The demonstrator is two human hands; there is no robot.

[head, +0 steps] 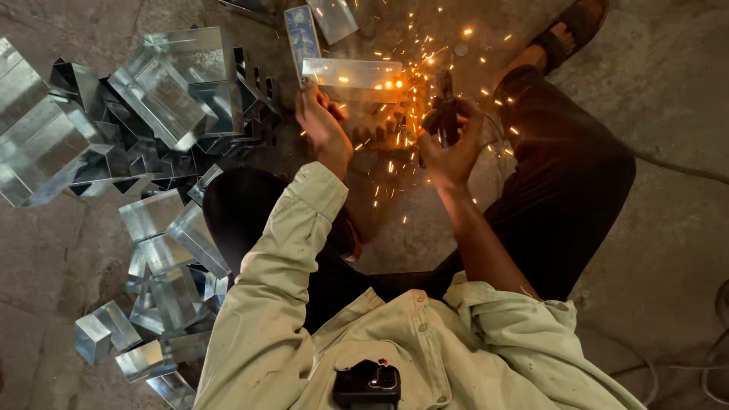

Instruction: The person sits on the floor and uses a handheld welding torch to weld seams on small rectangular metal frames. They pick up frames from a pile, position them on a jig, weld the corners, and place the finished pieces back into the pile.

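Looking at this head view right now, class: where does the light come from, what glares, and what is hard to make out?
Head view: the brightest light is the orange sparks between the left hand and the right hand; the shiny metal boxes throw pale glare; the dark tool in the right hand is too shadowed to tell clearly; the concrete floor is dim and evenly lit.

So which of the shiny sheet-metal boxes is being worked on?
The shiny sheet-metal box at top centre, steadied by the left hand amid sparks; the other boxes lie piled untouched.
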